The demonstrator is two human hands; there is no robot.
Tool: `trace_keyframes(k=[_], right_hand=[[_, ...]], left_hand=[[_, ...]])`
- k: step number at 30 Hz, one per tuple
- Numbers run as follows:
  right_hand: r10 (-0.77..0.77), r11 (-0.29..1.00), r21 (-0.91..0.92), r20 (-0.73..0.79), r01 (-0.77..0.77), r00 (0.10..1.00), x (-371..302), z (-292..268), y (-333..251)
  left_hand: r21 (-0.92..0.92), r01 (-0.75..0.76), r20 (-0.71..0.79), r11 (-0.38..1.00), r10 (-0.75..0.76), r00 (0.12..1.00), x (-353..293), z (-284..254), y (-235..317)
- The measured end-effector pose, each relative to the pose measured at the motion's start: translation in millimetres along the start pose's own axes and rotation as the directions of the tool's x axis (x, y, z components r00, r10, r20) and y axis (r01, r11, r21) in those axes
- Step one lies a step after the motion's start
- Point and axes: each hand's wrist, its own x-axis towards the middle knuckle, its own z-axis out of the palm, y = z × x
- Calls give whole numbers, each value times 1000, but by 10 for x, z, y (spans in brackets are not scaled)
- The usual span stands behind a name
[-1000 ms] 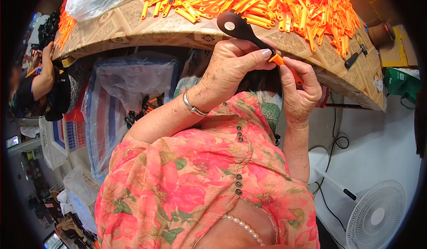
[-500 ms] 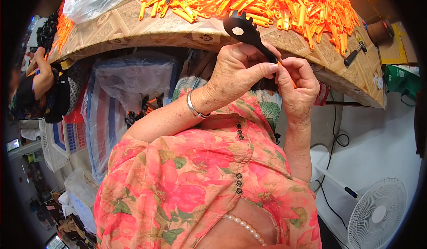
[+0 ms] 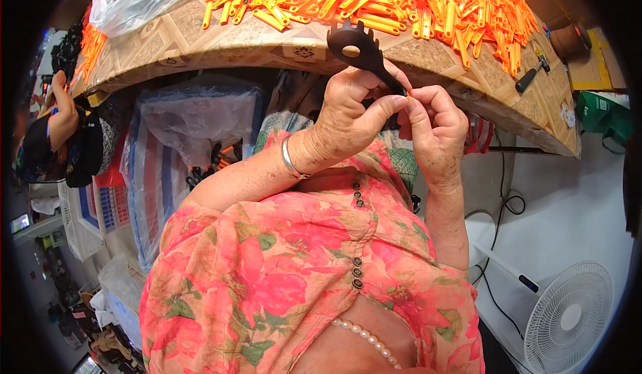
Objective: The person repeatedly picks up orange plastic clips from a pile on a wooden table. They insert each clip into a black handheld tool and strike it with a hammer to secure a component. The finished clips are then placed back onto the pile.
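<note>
A black pasta server, with blunt teeth and a round hole in its head, tilts up and left over the table's front edge. My left hand is closed around its neck, thumb laid along it. My right hand is closed in a pinch against the neck's lower end, its fingertips meeting my left thumb. Only a sliver of an orange handle shows between the fingertips; my fingers cover the rest of it and where it joins the black part.
A large pile of orange handles covers the table's far side. A hammer lies at its right end. A plastic-lined striped bag stands below left, a white fan lower right. Another person's hand is at far left.
Both hands, with the pasta server, have shifted slightly left and closer together. Less of the orange handle shows between my fingers.
</note>
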Motion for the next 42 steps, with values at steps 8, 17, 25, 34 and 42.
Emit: trace_keyframes(k=[8, 17, 25, 34, 42], right_hand=[[96, 940, 326, 39, -104, 995, 61, 21, 5], [-16, 990, 139, -27, 20, 1000, 13, 42, 87], [-35, 962, 272, 223, -27, 974, 141, -320, -79], [131, 991, -93, 689, -93, 713, 632, -729, -255], [239, 949, -316, 729, 6, 641, 1057, -445, -71]], left_hand=[[-110, 23, -119, 994, -37, 992, 18, -30, -33], [-226, 95, -102, 969, -121, 987, -36, -9, 0], [-76, -270, 54, 960, 274, 960, 80, -100, 48], [-501, 583, 646, 640, -173, 744, 50, -459, -19], [-270, 627, 571, 731, -403, 716, -31, -342, -71]])
